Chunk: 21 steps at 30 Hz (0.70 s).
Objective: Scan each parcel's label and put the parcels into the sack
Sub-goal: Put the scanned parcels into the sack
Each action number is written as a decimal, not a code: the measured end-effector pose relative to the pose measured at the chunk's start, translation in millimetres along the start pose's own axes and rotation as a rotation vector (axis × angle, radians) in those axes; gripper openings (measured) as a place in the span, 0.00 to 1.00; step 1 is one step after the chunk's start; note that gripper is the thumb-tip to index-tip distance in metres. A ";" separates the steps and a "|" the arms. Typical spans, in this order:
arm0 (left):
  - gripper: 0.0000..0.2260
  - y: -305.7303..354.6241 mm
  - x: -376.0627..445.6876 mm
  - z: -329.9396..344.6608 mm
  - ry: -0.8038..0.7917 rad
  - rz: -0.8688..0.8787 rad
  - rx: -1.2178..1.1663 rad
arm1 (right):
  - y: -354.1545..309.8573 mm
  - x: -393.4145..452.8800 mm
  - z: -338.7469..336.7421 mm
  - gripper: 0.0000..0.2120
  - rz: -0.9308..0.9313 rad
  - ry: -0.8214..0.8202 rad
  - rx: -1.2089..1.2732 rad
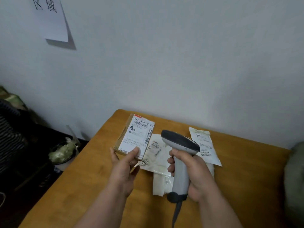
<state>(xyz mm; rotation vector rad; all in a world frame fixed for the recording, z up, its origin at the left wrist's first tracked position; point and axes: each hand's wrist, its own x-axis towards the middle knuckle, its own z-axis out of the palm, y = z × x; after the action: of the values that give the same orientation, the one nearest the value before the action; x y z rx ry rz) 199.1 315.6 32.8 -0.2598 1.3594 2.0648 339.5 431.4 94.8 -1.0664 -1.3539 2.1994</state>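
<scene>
Scanning step judged in hand. Held up by the left hand (pixel 122 168) at centre of frame: a flat brown cardboard parcel (pixel 134 137), thumb pressed on the lower edge of its white printed label (pixel 137 136), fingers behind; grip grasping the parcel, label turned towards the camera. Clenched in the right hand (pixel 189 171), just right of centre: a grey pistol-shaped barcode scanner with a dark head (pixel 180 145), fingers wrapped round the handle, cable trailing to the bottom edge. Scanner head found just beside the label, nose aimed up and left; no beam discernible, so reading neither confirmed nor ruled out.

Lying on the orange-brown wooden table (pixel 92 186), below and behind the scanner: a crumpled white plastic mailer bag (pixel 156 160), a second white labelled pouch (pixel 204 145) to its right, and a folded white packet (pixel 162 183) beneath. All judged unscanned.

Next move judged to require the nose squared on the upper barcode, then transfer to the sack.

Sack not identified with certainty: a grey-green soft mass (pixel 294 178) at the right edge possibly it; mouth and contents hidden.
</scene>
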 end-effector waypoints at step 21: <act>0.35 41.2 -109.0 -101.1 -0.124 0.103 -0.048 | 38.5 -159.5 79.5 0.06 -0.214 0.010 -0.278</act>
<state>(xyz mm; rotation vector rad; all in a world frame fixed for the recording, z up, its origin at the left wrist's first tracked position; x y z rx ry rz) 240.2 172.2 72.1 -0.0820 1.2729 2.1624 388.4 264.3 148.8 -0.9689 -1.7204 1.8895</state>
